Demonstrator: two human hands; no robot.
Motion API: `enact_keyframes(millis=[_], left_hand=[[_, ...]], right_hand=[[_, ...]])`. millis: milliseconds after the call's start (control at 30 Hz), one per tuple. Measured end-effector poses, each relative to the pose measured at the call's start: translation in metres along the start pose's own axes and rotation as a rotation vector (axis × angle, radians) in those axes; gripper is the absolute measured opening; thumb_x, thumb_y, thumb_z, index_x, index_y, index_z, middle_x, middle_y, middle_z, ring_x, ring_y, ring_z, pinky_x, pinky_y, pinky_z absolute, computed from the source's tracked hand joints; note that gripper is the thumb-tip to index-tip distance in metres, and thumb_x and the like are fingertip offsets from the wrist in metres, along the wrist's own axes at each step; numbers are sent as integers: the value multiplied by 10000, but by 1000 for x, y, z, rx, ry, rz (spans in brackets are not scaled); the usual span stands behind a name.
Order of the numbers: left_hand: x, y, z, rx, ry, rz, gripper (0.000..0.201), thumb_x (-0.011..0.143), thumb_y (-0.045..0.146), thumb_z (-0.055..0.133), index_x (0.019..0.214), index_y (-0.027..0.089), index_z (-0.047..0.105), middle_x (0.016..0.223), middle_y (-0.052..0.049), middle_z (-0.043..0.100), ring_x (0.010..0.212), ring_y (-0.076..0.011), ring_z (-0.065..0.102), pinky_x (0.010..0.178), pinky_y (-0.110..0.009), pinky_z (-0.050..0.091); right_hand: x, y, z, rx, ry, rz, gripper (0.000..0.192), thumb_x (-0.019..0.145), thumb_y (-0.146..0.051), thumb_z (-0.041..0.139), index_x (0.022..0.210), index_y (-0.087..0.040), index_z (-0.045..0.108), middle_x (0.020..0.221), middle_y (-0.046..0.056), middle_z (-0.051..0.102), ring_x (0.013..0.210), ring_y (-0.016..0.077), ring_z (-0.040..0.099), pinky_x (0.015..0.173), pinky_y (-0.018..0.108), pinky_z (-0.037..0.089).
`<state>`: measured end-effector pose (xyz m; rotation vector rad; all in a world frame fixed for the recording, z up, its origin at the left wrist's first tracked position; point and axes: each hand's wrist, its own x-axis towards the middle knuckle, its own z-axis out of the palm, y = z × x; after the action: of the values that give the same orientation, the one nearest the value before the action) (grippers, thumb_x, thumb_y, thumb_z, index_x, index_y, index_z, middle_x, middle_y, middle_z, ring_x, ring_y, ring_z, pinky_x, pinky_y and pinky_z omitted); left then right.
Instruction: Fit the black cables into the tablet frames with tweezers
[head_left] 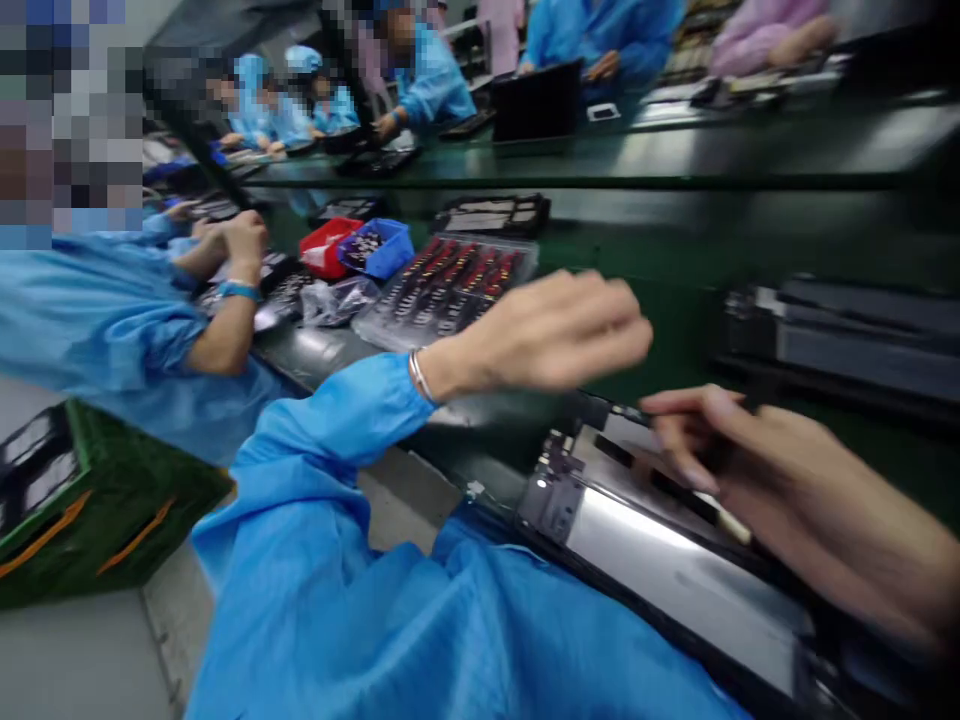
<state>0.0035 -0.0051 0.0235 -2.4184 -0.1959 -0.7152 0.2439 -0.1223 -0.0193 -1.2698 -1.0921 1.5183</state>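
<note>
Opened tablet point(675, 570) (blurred) under right hand point(757, 470) gripping a tool; left hand point(555, 330) open above.

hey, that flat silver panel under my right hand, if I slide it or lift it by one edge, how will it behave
The silver panel looks thin, flat and rigid, so it would probably slide easily on the smooth green bench. Its glossy face may be slippery. The exposed circuit parts at one end look fragile; the right hand should likely avoid them.

The left hand point(555, 335) hangs in the air above the green bench point(750, 250), fingers loosely curled, holding nothing. The right hand point(757, 450) rests on an opened device point(675, 560) — silver inside, dark circuit board at its near end — gripping a thin tool point(705, 505) (blurred). Beyond lie a parts tray point(450, 285) and a blue bin point(379, 248).
</note>
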Motion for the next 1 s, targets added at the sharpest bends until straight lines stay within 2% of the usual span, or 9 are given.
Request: enact_keyframes(millis=[100,167,267,500,600,667,733,900,1000], left_hand=[[19,44,7,30,290,454,247,1093,239,513,1064,241,759,1016,6,772,966,-158,744,822,-285,608],[25,54,17,1,389,565,224,1069,232,566,1022,275,781,1020,37,783,955,-134,762,878,-248,622],[29,55,30,-37,415,600,214,1052,218,588,998,266,790,1015,38,791,926,-129,772,886,-234,636],[24,57,24,-108,344,473,142,1034,250,637,987,269,770,1005,51,789,976,-114,759,913,-221,620],[24,58,18,-191,284,266,147,1031,292,658,949,207,747,937,-14,771,908,-148,737,784,-269,599],[25,58,16,-137,206,80,176,1054,275,616,943,178,713,877,-38,743,802,-155,693,677,-297,532],[27,59,13,-79,105,-23,177,1076,240,562,969,172,686,868,-39,728,754,-151,645,652,-308,476],[28,66,3,-96,-69,-80,263,1113,201,439,968,164,655,911,-49,714,778,-154,608,702,-314,461],[29,73,-3,-47,-117,-67,285,1101,155,412,934,162,642,901,-58,699,790,-170,609,715,-325,458]], right_hand=[[-3,-3,11,190,-85,72,471,795,-603,851,690,-191,648,683,1,526,654,130,471,604,258,445],[-4,-1,9,235,-68,46,399,792,-535,882,744,-189,689,739,-8,557,677,111,467,599,232,416],[-6,3,2,210,-25,-16,290,809,-472,884,824,-206,767,827,9,637,746,118,535,634,222,428],[-1,6,-2,-31,-9,-149,256,896,-463,754,884,-208,775,707,9,593,689,150,540,599,264,416],[-2,1,-1,-217,23,-232,325,899,-511,731,819,-196,728,686,14,621,646,153,531,576,278,398],[-3,-3,-2,-326,12,-280,396,910,-555,706,748,-195,678,646,11,607,617,151,517,568,281,385],[-5,-6,-3,-421,5,-330,431,943,-562,650,712,-199,629,621,6,584,595,147,494,558,284,361],[-9,-3,-5,-659,75,-484,321,988,-366,511,714,-203,551,679,10,567,627,147,482,580,307,324],[-8,0,-3,-707,64,-538,278,962,-300,499,703,-205,534,658,1,547,606,139,474,588,310,322]])
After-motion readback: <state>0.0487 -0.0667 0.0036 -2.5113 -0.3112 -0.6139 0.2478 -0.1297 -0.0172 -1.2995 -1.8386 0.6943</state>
